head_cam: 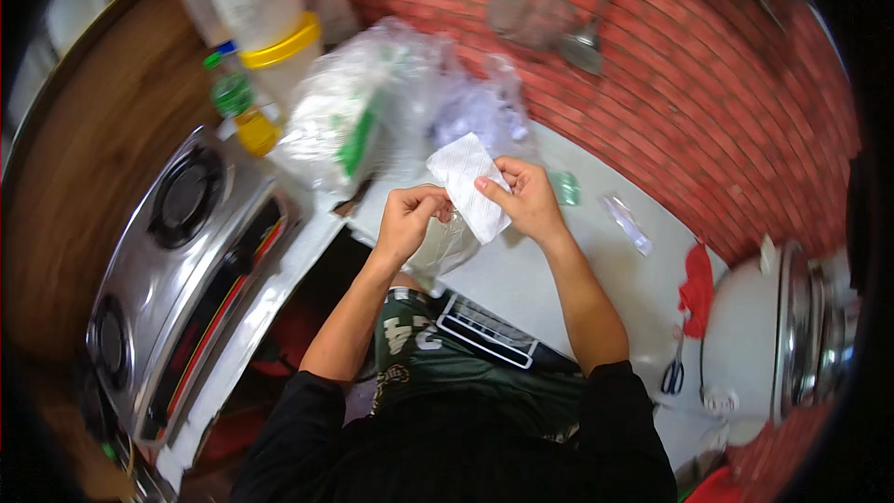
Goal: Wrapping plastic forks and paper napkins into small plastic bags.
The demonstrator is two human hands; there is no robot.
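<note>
Between the thumb and fingers of my right hand [529, 197] is a folded white paper napkin [469, 178] with an embossed pattern. My left hand [411, 222] is close by on the left, its fingers curled and the thumb against them at the napkin's left edge. Whether those fingertips pinch anything is hard to tell. Just below them a clear plastic bag [441, 251] lies at the front edge of the white table [513, 290]. Behind the napkin stands a thin plastic bag with pale lilac contents [482, 112].
A two-burner gas stove [202, 279] is on the left. Large wrapped plastic packs [335, 119], a bottle of yellow liquid [255, 129] and lidded tubs [255, 0] stand behind. Scissors [673, 374], a red cloth-like item [696, 290] and a white rounded appliance [740, 335] are at right.
</note>
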